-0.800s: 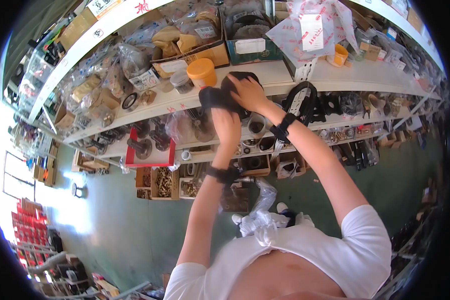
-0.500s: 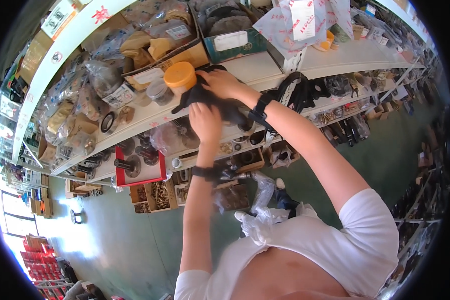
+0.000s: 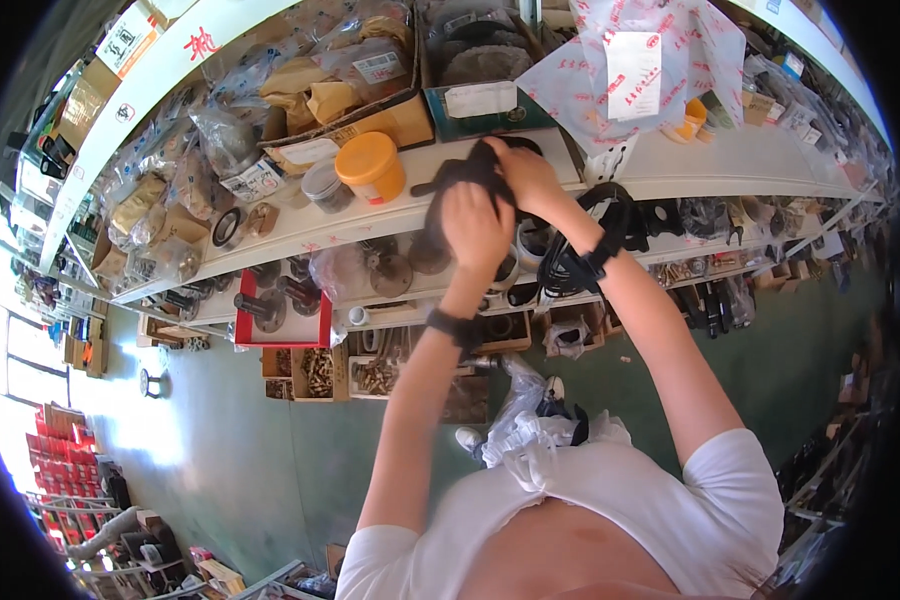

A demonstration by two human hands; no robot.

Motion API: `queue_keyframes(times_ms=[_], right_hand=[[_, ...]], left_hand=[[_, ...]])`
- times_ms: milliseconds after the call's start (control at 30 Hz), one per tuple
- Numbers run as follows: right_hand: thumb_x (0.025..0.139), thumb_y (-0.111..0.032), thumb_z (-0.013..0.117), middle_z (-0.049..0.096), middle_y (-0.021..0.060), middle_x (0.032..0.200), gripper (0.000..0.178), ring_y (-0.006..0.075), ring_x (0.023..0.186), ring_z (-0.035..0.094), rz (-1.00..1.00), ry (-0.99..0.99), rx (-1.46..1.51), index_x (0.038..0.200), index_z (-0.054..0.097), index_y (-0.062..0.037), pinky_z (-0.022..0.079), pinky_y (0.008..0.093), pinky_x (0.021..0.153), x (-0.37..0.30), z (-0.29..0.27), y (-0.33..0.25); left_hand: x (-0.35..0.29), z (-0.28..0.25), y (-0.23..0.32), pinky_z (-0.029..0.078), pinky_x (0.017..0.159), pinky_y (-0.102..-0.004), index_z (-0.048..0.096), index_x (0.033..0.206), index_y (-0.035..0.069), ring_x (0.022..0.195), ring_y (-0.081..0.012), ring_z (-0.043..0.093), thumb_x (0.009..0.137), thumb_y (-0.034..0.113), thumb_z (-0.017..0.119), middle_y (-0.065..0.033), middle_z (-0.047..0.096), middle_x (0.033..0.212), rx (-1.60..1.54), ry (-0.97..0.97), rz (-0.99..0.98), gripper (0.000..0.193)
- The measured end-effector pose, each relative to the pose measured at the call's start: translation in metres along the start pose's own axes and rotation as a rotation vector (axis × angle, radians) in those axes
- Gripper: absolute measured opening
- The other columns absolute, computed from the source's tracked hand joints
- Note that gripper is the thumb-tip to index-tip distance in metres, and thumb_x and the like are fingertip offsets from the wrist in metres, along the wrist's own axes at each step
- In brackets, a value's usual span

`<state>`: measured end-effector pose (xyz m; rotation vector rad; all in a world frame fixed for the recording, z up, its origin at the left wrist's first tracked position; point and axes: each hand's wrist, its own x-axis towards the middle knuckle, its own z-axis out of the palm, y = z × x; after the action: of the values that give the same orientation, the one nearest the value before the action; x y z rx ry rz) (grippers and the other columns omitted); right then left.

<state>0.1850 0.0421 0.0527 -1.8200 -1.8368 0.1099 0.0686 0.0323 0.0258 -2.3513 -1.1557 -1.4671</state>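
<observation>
A crumpled black cloth (image 3: 462, 172) is bunched over the front edge of the upper shelf. My left hand (image 3: 476, 226) is closed on it from the front, the knuckles bent and the fingertips hidden in its folds. Just right of it, my right hand (image 3: 530, 176) grips the cloth's upper end. A dark rounded thing shows behind that hand, too covered to name. Left of the cloth stand an orange lidded jar (image 3: 370, 170) and a clear jar with a grey lid (image 3: 326, 187), both apart from my hands.
Behind the jars sits an open cardboard box (image 3: 355, 128) of bagged parts, beside a green box (image 3: 480, 105). A printed plastic bag (image 3: 630, 75) hangs at the right near a coil of black cable (image 3: 585, 255). Below are a red tray (image 3: 283, 330) and boxes of small metal parts (image 3: 319, 372).
Both hands and the black cloth have shifted right, away from the orange jar, which now shows in full. The view has turned slightly.
</observation>
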Motion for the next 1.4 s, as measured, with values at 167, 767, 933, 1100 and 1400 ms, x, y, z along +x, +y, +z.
queue_keyframes(times_ms=[167, 767, 933, 1100, 1400], right_hand=[[0.08, -0.013, 0.047, 0.056, 0.0156, 0.083, 0.041, 0.0337, 0.084, 0.05, -0.095, 0.189, -0.12, 0.12, 0.037, -0.008, 0.041, 0.0411, 0.072, -0.025, 0.001, 0.022], [0.078, -0.013, 0.047, 0.058, 0.0154, 0.085, 0.041, 0.0307, 0.083, 0.054, -0.336, -0.052, 0.082, 0.119, 0.042, -0.0113, 0.041, 0.0385, 0.073, 0.041, 0.035, -0.033], [0.079, -0.015, 0.048, 0.058, 0.0147, 0.084, 0.039, 0.03, 0.082, 0.054, -0.353, -0.014, 0.107, 0.118, 0.043, -0.0111, 0.041, 0.0379, 0.073, 0.042, 0.039, -0.036], [0.082, -0.021, 0.044, 0.06, 0.0132, 0.082, 0.032, 0.0287, 0.082, 0.055, -0.3, 0.046, 0.061, 0.111, 0.046, -0.0079, 0.04, 0.037, 0.077, 0.038, 0.038, -0.041], [0.078, -0.02, 0.051, 0.058, 0.0163, 0.079, 0.044, 0.0298, 0.08, 0.054, -0.221, 0.238, -0.154, 0.115, 0.043, 0.0013, 0.039, 0.0376, 0.084, -0.038, 0.027, -0.044]], left_hand=[[-0.009, 0.01, 0.016, 0.04, 0.069, -0.0419, 0.049, 0.08, -0.004, 0.073, -0.0354, 0.046, 0.066, 0.012, 0.053, -0.017, 0.045, 0.075, -0.187, 0.052, -0.013, 0.021], [0.0, -0.021, -0.042, 0.041, 0.068, -0.0436, 0.044, 0.077, -0.004, 0.076, -0.0388, 0.047, 0.07, 0.007, 0.046, -0.0212, 0.046, 0.076, 0.137, 0.016, -0.084, 0.014], [0.002, -0.017, -0.05, 0.041, 0.066, -0.0436, 0.045, 0.08, -0.004, 0.075, -0.039, 0.048, 0.071, 0.007, 0.046, -0.021, 0.048, 0.077, 0.172, 0.011, -0.06, 0.015], [0.003, -0.019, -0.053, 0.041, 0.065, -0.0432, 0.047, 0.082, -0.004, 0.073, -0.0386, 0.049, 0.07, 0.007, 0.046, -0.0205, 0.049, 0.077, 0.157, 0.002, -0.086, 0.016], [-0.016, -0.025, -0.048, 0.043, 0.069, -0.0411, 0.051, 0.098, -0.002, 0.08, -0.0366, 0.05, 0.071, 0.01, 0.047, -0.018, 0.052, 0.086, 0.056, -0.032, -0.115, 0.03]])
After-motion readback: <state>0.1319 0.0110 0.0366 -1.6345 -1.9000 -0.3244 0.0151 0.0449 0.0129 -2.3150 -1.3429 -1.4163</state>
